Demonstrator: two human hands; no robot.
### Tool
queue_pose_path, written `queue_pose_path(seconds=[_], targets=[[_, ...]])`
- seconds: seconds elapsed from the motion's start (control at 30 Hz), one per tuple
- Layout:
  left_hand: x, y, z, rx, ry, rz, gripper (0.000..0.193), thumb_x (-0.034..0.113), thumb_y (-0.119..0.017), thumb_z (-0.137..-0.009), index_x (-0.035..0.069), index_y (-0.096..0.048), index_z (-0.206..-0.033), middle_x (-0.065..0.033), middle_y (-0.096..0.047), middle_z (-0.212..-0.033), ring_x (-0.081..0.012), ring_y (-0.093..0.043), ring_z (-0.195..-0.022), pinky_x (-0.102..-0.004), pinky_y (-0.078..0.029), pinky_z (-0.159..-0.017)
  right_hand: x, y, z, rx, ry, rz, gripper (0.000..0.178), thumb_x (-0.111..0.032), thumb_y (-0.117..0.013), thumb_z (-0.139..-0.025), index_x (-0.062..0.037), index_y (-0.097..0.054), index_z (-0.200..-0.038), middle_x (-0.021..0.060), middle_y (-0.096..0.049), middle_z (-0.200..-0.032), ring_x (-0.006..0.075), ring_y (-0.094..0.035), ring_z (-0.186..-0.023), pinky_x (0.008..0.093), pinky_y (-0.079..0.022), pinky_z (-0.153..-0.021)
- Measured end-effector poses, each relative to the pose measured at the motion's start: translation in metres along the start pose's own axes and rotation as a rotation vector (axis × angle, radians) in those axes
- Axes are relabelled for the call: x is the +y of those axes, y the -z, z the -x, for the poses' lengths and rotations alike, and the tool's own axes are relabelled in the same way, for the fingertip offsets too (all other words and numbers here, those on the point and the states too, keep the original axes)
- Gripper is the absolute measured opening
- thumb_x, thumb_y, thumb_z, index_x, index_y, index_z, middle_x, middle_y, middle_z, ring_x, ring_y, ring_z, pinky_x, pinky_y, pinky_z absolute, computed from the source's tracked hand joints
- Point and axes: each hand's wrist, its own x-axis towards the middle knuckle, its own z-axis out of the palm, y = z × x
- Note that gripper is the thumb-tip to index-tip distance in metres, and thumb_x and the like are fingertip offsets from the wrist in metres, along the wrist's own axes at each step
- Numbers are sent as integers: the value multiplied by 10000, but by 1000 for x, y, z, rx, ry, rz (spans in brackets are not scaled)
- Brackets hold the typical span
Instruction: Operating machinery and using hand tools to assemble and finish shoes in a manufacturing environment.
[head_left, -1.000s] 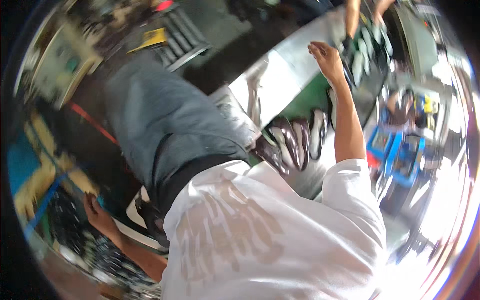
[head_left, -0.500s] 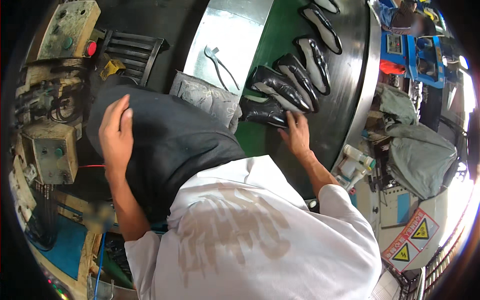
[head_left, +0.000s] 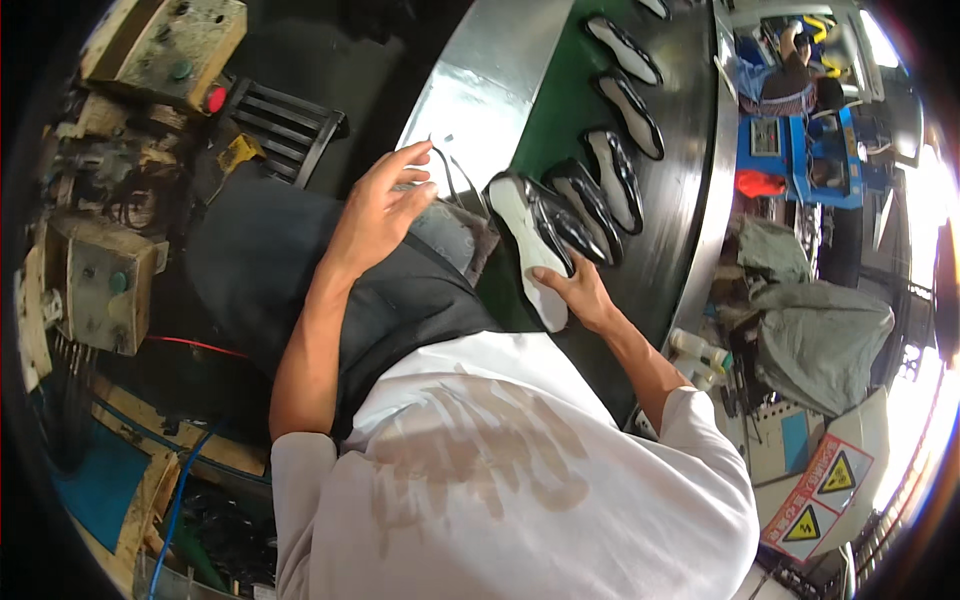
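Observation:
A black shoe (head_left: 527, 235) is in my right hand (head_left: 581, 292), its pale sole turned up and the thumb pressed on it. My left hand (head_left: 381, 212) is raised over my lap, fingers apart and holding nothing. Just past its fingertips, a pair of pliers (head_left: 447, 165) lies on the shiny metal sheet (head_left: 490, 80), its jaws partly hidden by the hand. A worn grey pad (head_left: 455, 238) rests at my thigh, beneath that hand. Close beyond the held shoe, another black shoe (head_left: 588, 210) lies on the green and dark belt (head_left: 665, 190).
Several more black shoes (head_left: 616, 180) form a row along the belt. To the left stand a grimy machine with a control box (head_left: 180, 55) and a black slatted rack (head_left: 290, 125). Grey cloth (head_left: 820, 340) covers something at right. A person (head_left: 780, 85) sits at a blue machine far right.
My right hand has taken up the nearest shoe, and its pale sole now shows. My left hand has moved right, from over my knee to beside the pliers. The view has shifted slightly.

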Motion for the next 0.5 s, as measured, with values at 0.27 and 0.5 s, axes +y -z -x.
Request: queue_pose_path(seconds=[0.27,0.5], targets=[[42,94,3,699,-365,-628,210,161,-712,-1059,-12,-752,-1170,-180,-733,-998,-381,-734,-902,-444,-572,-770,-179,-117,-36,-243,433,157,796,-490,-852,-941,106,-630,-1420,168,-779,-1145,222,-720,-1065,379,-572,-985],[31,134,105,1021,-253,-907,149,106,-710,-1044,5,-770,-1136,-181,-741,-982,-395,-736,-850,-431,-580,-727,-279,-236,-63,-616,836,166,940,-409,-825,-963,54,-379,-1648,355,-529,-1568,428,-529,-1493,459,-452,-1210]])
